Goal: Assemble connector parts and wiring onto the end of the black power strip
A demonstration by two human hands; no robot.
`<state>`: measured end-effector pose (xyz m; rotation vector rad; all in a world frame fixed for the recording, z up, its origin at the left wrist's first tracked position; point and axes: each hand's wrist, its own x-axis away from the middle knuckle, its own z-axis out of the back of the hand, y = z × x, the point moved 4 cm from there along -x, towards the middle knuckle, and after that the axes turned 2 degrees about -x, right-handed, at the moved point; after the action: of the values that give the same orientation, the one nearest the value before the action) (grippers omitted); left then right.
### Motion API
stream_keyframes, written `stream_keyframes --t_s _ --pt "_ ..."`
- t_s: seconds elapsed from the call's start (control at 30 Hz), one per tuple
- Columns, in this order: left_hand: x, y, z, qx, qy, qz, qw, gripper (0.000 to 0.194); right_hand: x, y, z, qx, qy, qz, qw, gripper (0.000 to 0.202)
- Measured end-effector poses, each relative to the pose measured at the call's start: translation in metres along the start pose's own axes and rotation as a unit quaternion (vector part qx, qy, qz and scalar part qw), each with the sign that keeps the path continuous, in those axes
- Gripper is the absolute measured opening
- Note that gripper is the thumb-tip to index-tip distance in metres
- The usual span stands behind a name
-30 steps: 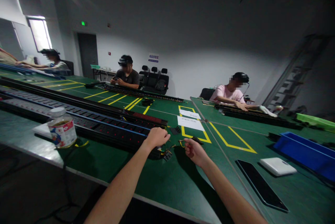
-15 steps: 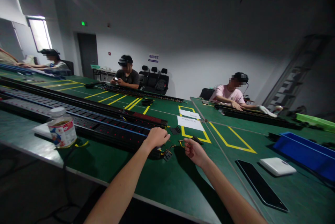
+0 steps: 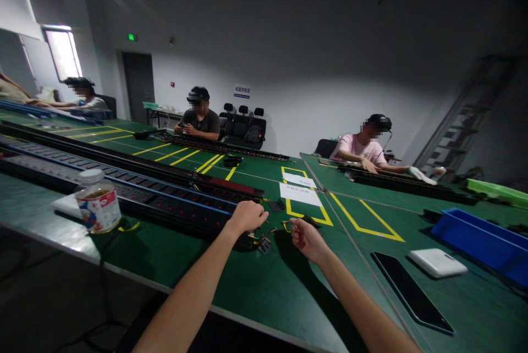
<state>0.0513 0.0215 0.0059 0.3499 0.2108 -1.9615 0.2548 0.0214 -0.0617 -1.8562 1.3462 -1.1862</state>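
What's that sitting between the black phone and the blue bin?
A small white box lies on the green table between the phone and the bin. The head view shows it.

A bottle (image 3: 98,207) is seen on the counter (image 3: 289,298)'s left side; a phone (image 3: 412,292) is laid near a white box (image 3: 438,263); a blue bin (image 3: 482,240) is set beyond them; chairs (image 3: 243,125) are lined against the wall (image 3: 289,56).

Glossy plastic and smooth paint
The clear plastic jar (image 3: 98,204) shines; the blue bin (image 3: 482,243) looks like smooth plastic, the phone (image 3: 412,291) glassy and glossy, the green tabletop (image 3: 264,298) smooth with a soft sheen.
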Motion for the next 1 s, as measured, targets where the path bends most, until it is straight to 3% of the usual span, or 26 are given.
stream_keyframes --t_s 1.0 --pt "-0.0002 -0.0006 -0.0017 0.009 -0.012 0.01 1.0 0.049 0.002 -0.0006 -0.0005 0.009 0.001 0.002 1.0 0.019"
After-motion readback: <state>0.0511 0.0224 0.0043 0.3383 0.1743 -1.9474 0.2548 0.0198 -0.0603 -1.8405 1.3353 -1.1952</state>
